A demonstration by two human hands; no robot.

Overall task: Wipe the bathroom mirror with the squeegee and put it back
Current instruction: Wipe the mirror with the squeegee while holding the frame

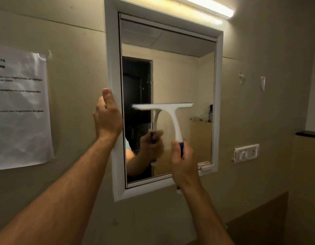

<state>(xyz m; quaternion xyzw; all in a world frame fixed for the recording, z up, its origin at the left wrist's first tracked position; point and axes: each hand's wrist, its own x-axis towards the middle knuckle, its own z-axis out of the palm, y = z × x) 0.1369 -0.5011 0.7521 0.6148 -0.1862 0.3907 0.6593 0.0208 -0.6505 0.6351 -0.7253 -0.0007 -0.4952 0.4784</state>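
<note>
The right hand [184, 161] is wrapped around the white plastic squeegee [168, 114], its blade against the middle of the white-framed wall mirror [171, 71]. The left hand [107, 115] grasps the frame edge. Even pressure and a level blade should prevent streaks.

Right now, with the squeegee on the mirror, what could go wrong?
1. The right hand grips only the squeegee handle's low end; the blade, looking slightly tilted, may lose contact at one end and leave streaks.
2. The left hand holds the mirror frame's edge; if this is a cabinet door, pressure could swing it.
3. A stroke running right may hit the frame or the small white piece in its bottom corner.
</note>
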